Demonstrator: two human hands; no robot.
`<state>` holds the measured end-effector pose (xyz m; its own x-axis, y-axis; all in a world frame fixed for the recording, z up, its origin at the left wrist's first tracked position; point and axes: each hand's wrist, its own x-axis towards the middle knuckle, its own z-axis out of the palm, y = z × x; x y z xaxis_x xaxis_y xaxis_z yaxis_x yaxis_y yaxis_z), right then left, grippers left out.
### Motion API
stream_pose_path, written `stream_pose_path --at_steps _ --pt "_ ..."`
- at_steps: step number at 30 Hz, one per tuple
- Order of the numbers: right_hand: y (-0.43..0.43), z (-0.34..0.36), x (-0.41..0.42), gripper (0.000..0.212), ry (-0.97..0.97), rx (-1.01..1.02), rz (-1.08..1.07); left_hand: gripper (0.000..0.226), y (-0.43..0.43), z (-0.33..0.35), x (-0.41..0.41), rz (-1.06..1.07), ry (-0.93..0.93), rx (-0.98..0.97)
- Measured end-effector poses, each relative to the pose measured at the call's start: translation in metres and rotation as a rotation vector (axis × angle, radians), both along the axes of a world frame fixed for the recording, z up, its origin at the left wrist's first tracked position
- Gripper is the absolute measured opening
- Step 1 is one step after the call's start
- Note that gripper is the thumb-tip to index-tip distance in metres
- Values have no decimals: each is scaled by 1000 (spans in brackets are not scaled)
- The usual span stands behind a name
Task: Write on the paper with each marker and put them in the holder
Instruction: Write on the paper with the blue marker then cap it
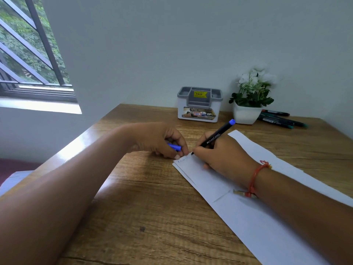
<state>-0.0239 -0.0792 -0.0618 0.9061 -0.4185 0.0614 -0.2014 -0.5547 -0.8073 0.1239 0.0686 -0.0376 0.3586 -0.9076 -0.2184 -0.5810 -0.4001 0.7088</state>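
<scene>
I see bare table (145, 217) from six round to nine o'clock, free for a hand to pass. At twelve the holder (199, 111) stands by the wall (172, 44), open above. Just beside it at one o'clock a flower pot (246, 115) partly screens loose markers (280, 119). The left hand (160, 139) and right hand (223, 157), with its slanting marker (215, 136), crowd the centre.
</scene>
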Motion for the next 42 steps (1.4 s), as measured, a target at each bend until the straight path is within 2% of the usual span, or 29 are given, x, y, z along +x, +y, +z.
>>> stream_pose_path --at_steps 4,7,11,14,17,23,34,39,42 --pt "-4 1 0 3 -69 220 -26 29 1 -1 1 54 34 -41" --pt "-6 3 -1 10 -178 451 -18 32 0 -1 2 132 71 -132" --pt "-8 8 1 4 -297 650 -33 27 -1 -2 2 203 81 -260" --pt "-10 14 0 19 -342 766 -33 22 -2 -3 2 233 82 -342" --pt "-10 16 -5 23 -374 749 -34 17 -5 -3 1 277 73 -395" --pt "-11 18 -9 17 -398 732 -16 22 -9 -1 -8 278 105 -467" --pt "-13 13 -10 15 -385 719 30 28 -14 -1 -11 269 136 -472" --pt "-12 15 -11 27 -332 854 60 26 -15 1 -15 263 138 -488" --pt "-12 17 -11 22 -345 862 74 24 -15 1 -18 255 132 -510"
